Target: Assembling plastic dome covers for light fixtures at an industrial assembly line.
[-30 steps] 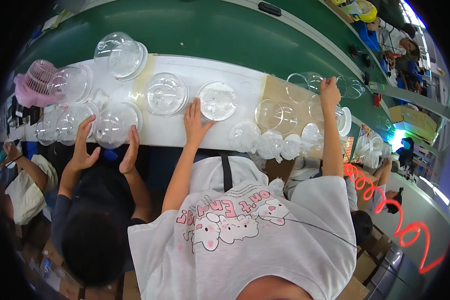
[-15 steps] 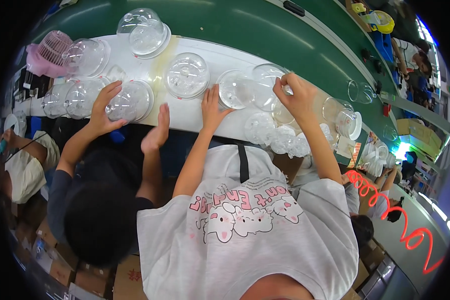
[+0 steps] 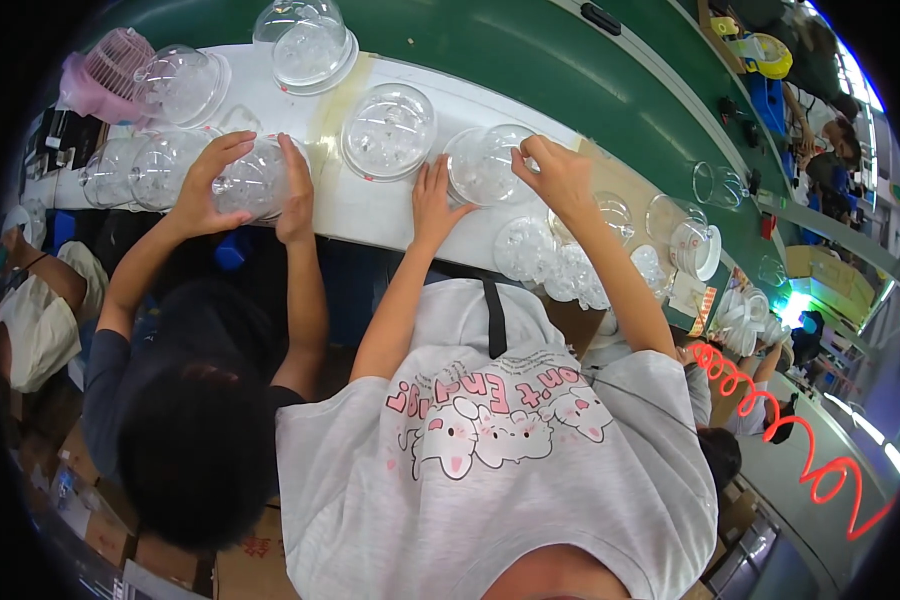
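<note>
My right hand pinches the top of a clear plastic dome, which is tilted on its side. The dome's rim overlaps a round white base bearing clear pieces. Whether the rim touches the base cannot be told. My left hand lies with stretched fingers on the white table at the near left edge of that base. Just beyond it sits a domed round container. By my right forearm lie several clear textured round pieces, partly hidden by the arm.
On the left, a co-worker's two hands flank another clear dome. Several domes and a pink basket stand beyond. Clear cups and white lids stand at right. A red coiled hose hangs there.
My right hand has brought the dome leftward over the base. My left hand stays beside the base. The co-worker's hands have closed in around their dome. The view has shifted slightly.
</note>
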Demonstrator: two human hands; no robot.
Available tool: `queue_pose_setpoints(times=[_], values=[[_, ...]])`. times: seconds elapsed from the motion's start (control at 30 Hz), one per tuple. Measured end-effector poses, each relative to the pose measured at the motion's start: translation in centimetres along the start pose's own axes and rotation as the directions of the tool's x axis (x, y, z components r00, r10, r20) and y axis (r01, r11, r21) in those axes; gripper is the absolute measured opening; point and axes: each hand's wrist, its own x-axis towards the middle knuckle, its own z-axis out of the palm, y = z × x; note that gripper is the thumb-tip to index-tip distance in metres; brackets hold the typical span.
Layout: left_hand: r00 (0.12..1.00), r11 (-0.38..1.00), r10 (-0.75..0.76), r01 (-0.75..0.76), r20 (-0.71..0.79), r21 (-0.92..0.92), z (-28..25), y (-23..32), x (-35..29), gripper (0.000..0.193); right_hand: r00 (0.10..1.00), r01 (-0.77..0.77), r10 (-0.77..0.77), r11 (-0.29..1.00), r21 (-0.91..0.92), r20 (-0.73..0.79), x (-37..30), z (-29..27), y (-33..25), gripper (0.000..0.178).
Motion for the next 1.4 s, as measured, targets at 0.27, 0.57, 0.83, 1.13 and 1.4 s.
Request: queue_pose_setpoints(times=[0.27, 0.57, 0.83, 1.13, 1.4], values=[[1.0, 1.0, 0.015, -0.015, -0.023, 0.0, 0.2, -0.1, -0.2, 0.097, 0.996, 0.088, -0.088, 0.996, -0.007, -0.011, 0.0, 0.2, 0.5, 0.02], [0.999, 1.0, 0.011, -0.011, -0.036, -0.006, 0.4, -0.1, -0.2, 0.101, 0.994, 0.099, -0.099, 0.995, 0.002, 0.056, -0.2, -0.3, 0.8, 0.019], [1.0, 1.0, -0.004, 0.004, -0.025, 0.0, 0.3, 0.2, -0.2, 0.1, 0.961, 0.255, -0.253, 0.967, -0.005, 0.114, 0.0, -0.1, 1.1, 0.02], [0.999, 1.0, -0.012, 0.012, -0.03, -0.001, 0.3, 0.2, -0.2, 0.1, 0.921, 0.339, -0.34, 0.94, 0.041, 0.19, 0.6, -0.2, 2.1, 0.022], [0.999, 0.999, -0.034, 0.034, -0.028, -0.004, 0.4, -0.1, -0.3, 0.1, 0.971, -0.065, 0.056, 0.997, 0.031, 0.232, -0.3, -0.6, 0.6, 0.033]])
